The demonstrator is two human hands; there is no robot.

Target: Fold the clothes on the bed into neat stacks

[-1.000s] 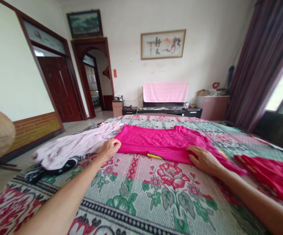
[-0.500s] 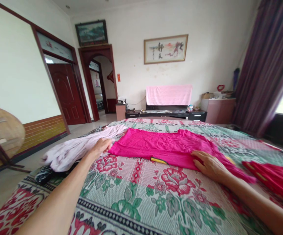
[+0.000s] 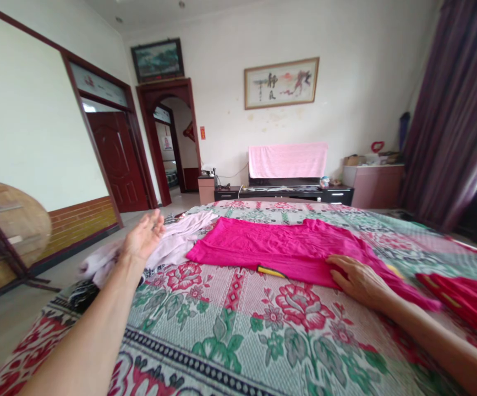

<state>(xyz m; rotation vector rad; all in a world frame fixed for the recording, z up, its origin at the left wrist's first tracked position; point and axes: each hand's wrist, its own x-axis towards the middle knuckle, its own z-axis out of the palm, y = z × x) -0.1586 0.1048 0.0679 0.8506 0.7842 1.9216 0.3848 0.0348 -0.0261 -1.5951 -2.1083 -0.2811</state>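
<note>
A bright pink garment [image 3: 271, 242] lies spread out flat on the bed, with a yellow-and-black strip [image 3: 272, 271] showing at its near edge. My left hand [image 3: 144, 234] is raised to the left of the garment, apart from it, in front of a pale pink cloth [image 3: 176, 239]. Its fingers are loosely bent and apart, holding nothing. On the near right part of the garment rests my right hand [image 3: 356, 280], palm down with the fingers laid over the fabric.
A patterned floral bedspread [image 3: 230, 324] covers the bed. At the right lies a folded red cloth [image 3: 469, 302] with yellow marks. Beyond the bed stands a low black cabinet [image 3: 296, 194] with a pink towel [image 3: 288, 160] above it. A round wooden tabletop [image 3: 19, 220] leans at the left.
My left hand has let go of the garment's left corner and moved up and left. The garment lies as before, and my right hand has stayed on it.
</note>
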